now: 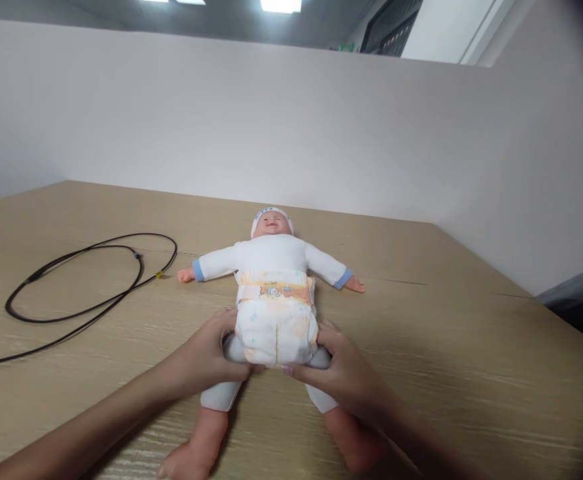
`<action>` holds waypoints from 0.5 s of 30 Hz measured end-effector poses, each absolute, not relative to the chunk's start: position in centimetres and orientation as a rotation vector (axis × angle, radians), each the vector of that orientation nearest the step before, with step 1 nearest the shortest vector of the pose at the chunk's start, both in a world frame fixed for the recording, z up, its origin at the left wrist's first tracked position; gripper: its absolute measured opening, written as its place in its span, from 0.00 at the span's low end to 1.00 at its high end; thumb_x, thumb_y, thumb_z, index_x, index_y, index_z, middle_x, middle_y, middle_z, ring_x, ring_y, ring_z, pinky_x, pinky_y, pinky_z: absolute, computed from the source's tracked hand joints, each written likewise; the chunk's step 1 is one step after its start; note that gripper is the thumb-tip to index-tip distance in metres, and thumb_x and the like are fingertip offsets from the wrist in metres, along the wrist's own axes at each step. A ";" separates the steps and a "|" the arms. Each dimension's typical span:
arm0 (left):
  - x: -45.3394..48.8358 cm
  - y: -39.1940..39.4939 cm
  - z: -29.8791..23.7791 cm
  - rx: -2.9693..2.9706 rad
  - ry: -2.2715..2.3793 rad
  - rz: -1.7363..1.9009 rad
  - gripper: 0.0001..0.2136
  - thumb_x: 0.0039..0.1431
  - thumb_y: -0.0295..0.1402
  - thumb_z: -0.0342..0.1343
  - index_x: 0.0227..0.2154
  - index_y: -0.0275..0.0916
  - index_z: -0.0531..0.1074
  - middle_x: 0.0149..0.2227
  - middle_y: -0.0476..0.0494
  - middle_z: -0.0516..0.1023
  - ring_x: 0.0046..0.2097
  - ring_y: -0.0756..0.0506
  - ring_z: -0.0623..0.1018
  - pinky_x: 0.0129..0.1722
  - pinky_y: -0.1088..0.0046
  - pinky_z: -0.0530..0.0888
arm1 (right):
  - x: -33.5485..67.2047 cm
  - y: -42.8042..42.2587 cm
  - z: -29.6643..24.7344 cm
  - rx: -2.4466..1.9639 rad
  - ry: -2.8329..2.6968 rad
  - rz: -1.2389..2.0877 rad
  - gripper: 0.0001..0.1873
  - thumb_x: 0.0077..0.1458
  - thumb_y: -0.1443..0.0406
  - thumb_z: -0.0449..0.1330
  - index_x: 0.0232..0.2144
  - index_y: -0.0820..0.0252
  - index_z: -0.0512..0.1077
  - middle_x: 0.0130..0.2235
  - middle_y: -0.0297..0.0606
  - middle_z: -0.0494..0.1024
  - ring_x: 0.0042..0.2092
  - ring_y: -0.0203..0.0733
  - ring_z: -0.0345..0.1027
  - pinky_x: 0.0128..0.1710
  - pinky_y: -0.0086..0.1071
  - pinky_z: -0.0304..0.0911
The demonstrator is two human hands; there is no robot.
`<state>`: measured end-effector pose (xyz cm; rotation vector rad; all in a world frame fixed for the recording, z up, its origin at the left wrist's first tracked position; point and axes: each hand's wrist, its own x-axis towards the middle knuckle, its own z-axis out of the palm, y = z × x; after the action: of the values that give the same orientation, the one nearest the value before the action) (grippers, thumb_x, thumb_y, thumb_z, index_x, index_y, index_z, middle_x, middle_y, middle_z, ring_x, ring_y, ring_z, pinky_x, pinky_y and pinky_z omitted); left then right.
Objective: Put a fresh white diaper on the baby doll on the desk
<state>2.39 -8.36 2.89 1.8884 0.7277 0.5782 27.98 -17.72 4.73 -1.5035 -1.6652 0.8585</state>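
A baby doll (pixel 274 255) in a white suit with blue cuffs and a white printed cap lies on its back, head away from me and arms spread. Around its hips sits a diaper (pixel 276 327) with an orange patterned waistband, fastened across the front. My left hand (pixel 216 353) is wrapped round the doll's upper leg on the left, beside the diaper's edge. On the other side my right hand (pixel 341 367) grips the other upper leg, thumb turned inward under the diaper. Some fingertips of both hands are hidden behind the legs and diaper.
A looped black cable (pixel 91 310) with a small yellow tag lies on the wooden table (pixel 451 347) to the left of the doll. Behind the table's far edge rises a pale wall (pixel 211 113).
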 end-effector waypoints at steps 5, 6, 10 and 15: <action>1.6 -7.4 3.5 1.710 0.554 0.494 0.21 0.63 0.41 0.73 0.58 0.48 0.82 0.63 0.45 0.82 0.64 0.36 0.77 0.68 0.58 0.70 | 28.7 -17.8 4.8 -1.479 -1.519 1.065 0.22 0.53 0.59 0.77 0.51 0.50 0.85 0.53 0.39 0.85 0.57 0.58 0.76 0.60 0.49 0.70; 1.6 -7.3 3.6 1.679 0.535 0.489 0.20 0.64 0.42 0.72 0.58 0.49 0.83 0.62 0.45 0.82 0.64 0.36 0.78 0.67 0.58 0.71 | 28.7 -17.9 4.7 -1.469 -1.505 1.091 0.23 0.54 0.58 0.77 0.52 0.50 0.85 0.54 0.39 0.85 0.57 0.58 0.76 0.60 0.49 0.70; 1.5 -7.2 3.6 1.650 0.525 0.487 0.19 0.66 0.44 0.71 0.58 0.50 0.83 0.63 0.46 0.82 0.64 0.37 0.78 0.67 0.59 0.71 | 28.7 -18.1 4.2 -1.439 -1.453 1.150 0.26 0.56 0.55 0.77 0.55 0.51 0.83 0.55 0.39 0.85 0.57 0.57 0.77 0.59 0.48 0.71; 1.5 -7.5 3.4 1.615 0.580 0.498 0.18 0.71 0.48 0.64 0.58 0.49 0.83 0.62 0.45 0.83 0.61 0.37 0.80 0.65 0.59 0.73 | 28.0 -18.5 4.1 -1.393 -1.382 1.179 0.27 0.60 0.50 0.74 0.58 0.52 0.81 0.57 0.41 0.85 0.57 0.56 0.78 0.60 0.48 0.73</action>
<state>1.51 -7.52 3.37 1.6151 0.5801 0.4983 28.04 -18.47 4.11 -1.3927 -1.3816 1.1786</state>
